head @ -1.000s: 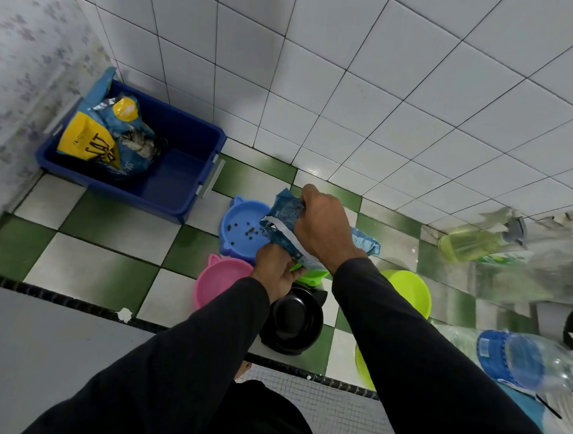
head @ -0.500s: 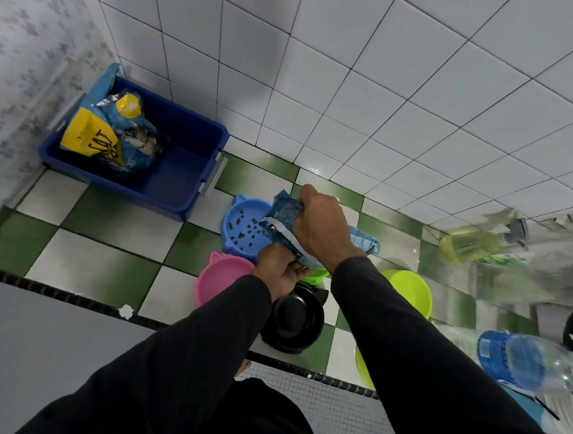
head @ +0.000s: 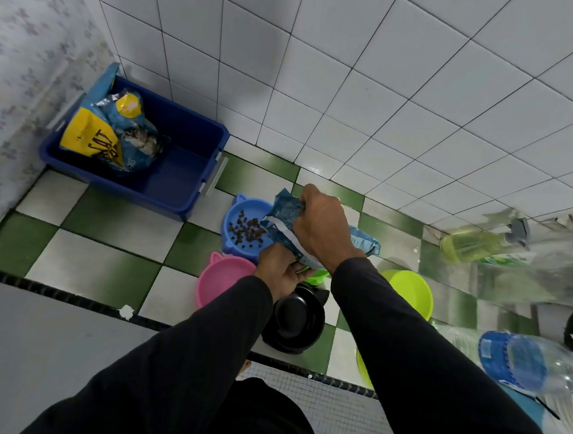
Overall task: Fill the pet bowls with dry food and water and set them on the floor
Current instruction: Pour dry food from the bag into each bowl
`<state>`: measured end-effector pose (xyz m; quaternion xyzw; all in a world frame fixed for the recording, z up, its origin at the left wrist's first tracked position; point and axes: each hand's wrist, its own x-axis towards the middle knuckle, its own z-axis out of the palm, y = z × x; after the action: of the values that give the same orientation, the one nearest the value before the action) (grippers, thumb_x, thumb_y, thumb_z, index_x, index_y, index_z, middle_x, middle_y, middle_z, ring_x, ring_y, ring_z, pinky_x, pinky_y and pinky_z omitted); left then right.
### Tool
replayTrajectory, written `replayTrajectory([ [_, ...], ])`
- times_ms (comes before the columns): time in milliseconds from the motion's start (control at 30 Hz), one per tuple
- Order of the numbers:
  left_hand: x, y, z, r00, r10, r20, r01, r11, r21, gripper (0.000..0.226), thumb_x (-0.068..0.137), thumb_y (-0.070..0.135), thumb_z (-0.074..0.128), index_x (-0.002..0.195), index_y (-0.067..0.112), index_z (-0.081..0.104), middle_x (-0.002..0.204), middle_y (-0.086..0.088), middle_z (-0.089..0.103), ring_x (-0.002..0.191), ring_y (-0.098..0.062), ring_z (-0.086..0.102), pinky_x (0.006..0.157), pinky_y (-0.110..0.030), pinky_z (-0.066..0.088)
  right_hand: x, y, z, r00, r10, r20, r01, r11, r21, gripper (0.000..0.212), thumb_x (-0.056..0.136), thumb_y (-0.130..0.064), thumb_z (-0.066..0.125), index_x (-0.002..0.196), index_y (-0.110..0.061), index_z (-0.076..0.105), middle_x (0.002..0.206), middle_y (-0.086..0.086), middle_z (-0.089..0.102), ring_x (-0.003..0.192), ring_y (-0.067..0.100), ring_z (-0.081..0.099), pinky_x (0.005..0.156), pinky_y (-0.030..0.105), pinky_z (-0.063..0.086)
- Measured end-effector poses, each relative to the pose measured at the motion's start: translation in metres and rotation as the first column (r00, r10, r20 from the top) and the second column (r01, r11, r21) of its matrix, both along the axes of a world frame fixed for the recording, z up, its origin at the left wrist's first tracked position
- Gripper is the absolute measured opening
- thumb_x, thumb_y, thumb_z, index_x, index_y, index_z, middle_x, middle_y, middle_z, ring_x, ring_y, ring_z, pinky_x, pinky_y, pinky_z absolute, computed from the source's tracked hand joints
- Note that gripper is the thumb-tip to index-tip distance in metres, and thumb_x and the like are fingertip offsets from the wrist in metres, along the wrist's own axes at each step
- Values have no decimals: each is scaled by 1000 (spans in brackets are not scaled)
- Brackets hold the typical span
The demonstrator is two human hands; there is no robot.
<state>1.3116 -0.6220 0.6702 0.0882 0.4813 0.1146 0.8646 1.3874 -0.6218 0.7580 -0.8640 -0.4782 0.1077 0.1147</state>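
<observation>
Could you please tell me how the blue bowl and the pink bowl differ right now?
The blue bowl holds a scatter of dark kibble; the pink bowl holds none. The blue bowl sits under the tilted food bag; the pink bowl sits nearer the person, beside the left hand. Both rest on the checked floor and have small ear-shaped tabs.

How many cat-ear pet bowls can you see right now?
4: blue bowl with kibble, pink bowl nearer, black bowl right of pink, green bowl mostly hidden under the hands.
</observation>
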Motion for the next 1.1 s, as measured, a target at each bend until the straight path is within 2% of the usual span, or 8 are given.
replayTrajectory([
  [133, 0, 1, -2, 1000, -12, 18, 12, 1000, 16, 32, 102, -1, 38, 117, 11, 64, 116, -18, 72, 106, -36, 68, 104, -57, 50, 0, 1, 4, 1000, -4, -6, 4, 1000, -2, 8, 91, -8, 57, 98, -6, 53, 80, 10, 54, 72, 29, 49, 58, 33, 34],
  [267, 0, 2, 0, 1000, -16, 22, 15, 1000, 19, 26, 104, 5, 42, 116, 12, 64, 123, -19, 70, 109, -37, 67, 103, -55, 52, 0, 1, 4, 1000, -8, -15, 8, 1000, 4, 9, 92, -9, 58, 99, -5, 54, 84, 12, 57, 73, 27, 48, 58, 34, 34],
  [400, 1, 2, -1, 1000, -19, 3, 18, 999, 27, 34, 103, 4, 42, 131, 10, 61, 128, -20, 69, 118, -40, 65, 101, -56, 52, -1, 1, 2, 999, -21, -33, 21, 1000, 3, 9, 91, -9, 59, 97, -9, 52, 82, 6, 51, 73, 25, 47, 58, 30, 30],
  [600, 0, 3, 4, 999, -19, -25, 20, 999, 33, 35, 103, 5, 41, 133, 10, 60, 125, -19, 70, 102, -35, 69, 86, -49, 57, 0, 0, 2, 999, -19, -27, 19, 1000, 19, 13, 92, -10, 59, 92, -14, 47, 80, 6, 50, 70, 25, 45, 47, 25, 22],
  [833, -1, 3, 0, 1000, -18, -20, 19, 999, 34, 36, 102, 3, 43, 134, 8, 59, 126, -20, 70, 112, -38, 67, 99, -55, 54, -2, -1, 2, 1000, -3, -22, 3, 1000, 24, 18, 92, -10, 60, 90, -15, 43, 79, 6, 50, 69, 25, 45, 47, 24, 21],
  [967, -2, 3, 1, 1000, -7, -15, 7, 1000, 15, 39, 101, -1, 42, 135, 7, 59, 127, -21, 69, 116, -40, 66, 92, -53, 55, -2, 0, 5, 1000, -5, -20, 5, 1000, 14, 15, 92, -9, 58, 91, -14, 43, 80, 6, 50, 69, 25, 44, 48, 28, 21],
  [1100, -4, 4, 0, 1000, 0, 0, 0, 1000, 2, 37, 101, 0, 44, 134, 8, 59, 127, -21, 69, 116, -40, 66, 94, -54, 55, -3, 0, 6, 1000, 4, -17, -4, 1000, 19, 14, 92, -9, 57, 92, -14, 44, 80, 6, 50, 71, 26, 44, 52, 30, 24],
])
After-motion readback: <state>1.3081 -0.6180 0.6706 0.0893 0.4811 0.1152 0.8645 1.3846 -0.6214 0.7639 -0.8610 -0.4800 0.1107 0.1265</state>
